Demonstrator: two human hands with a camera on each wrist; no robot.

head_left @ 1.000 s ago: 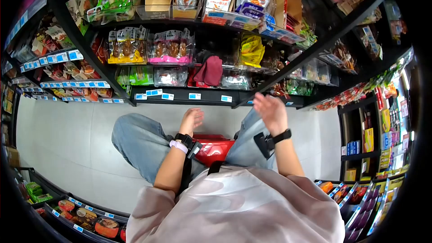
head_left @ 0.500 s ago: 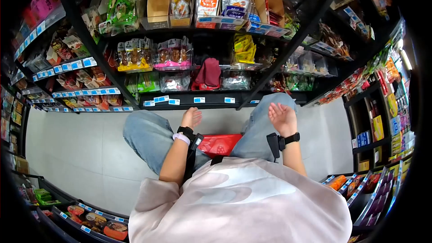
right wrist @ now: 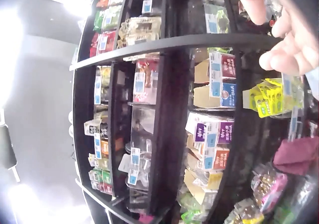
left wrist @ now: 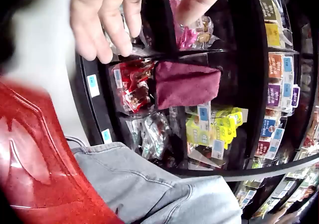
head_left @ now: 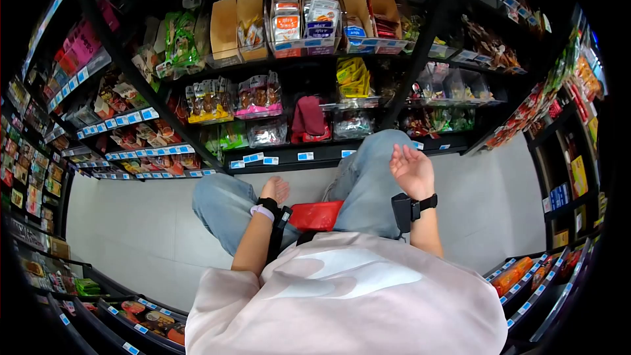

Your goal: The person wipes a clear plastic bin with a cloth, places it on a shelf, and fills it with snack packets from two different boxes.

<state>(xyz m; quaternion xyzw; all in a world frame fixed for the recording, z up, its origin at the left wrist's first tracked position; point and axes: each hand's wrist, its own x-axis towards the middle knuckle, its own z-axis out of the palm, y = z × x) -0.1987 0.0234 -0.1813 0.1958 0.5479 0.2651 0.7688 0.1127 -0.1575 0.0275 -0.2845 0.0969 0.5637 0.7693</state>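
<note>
In the head view both hands hang in the air over the lap, apart and holding nothing. The left hand is above the left knee, fingers relaxed; its fingers also show at the top of the left wrist view. Palm up beside the right knee, the right hand has loosely bent fingers. Between the thighs is a red seat. A maroon cloth drapes over a lower shelf bin in front, touched by neither hand; the left wrist view shows it beside red packets.
Shelves stand in front, with yellow packets, open cardboard boxes and green bags. More racks curve round both sides. A black shelf post slants down near the right knee. Pale floor tiles lie around the person.
The head view has shifted, so the shelves sit lower in it. The right hand has come down from its raised position beside the shelf edge and turned palm up. The left hand stays near the left knee.
</note>
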